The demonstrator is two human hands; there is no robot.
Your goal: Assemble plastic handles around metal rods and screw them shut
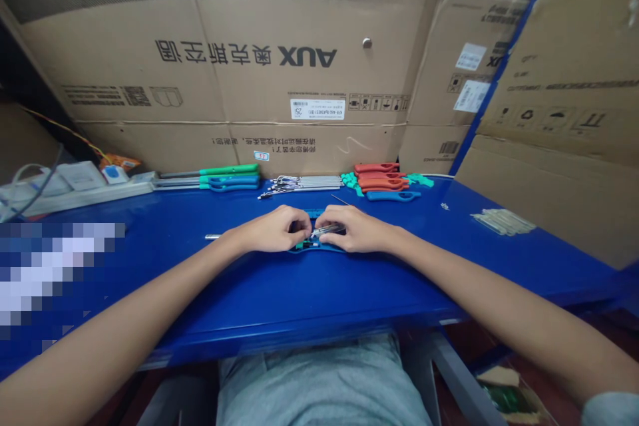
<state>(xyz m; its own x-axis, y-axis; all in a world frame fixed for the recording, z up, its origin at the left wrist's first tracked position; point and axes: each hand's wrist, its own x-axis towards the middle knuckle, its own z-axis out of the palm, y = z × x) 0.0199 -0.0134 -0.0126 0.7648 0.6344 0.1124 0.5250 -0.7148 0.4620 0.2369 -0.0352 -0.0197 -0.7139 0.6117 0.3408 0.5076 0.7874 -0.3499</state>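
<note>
My left hand and my right hand meet at the middle of the blue table, both with fingers curled. Between them lies a blue-handled tool flat on the table, partly hidden under my fingers. My right hand pinches a thin shiny metal piece over that tool. My left hand's fingertips press on the tool's left part. A metal rod tip sticks out to the left of my left wrist.
Along the back edge lie green and blue-handled tools, a bunch of metal rods and red-handled tools. A white power strip sits at the far left. Clear pieces lie at the right. Cardboard boxes wall the back.
</note>
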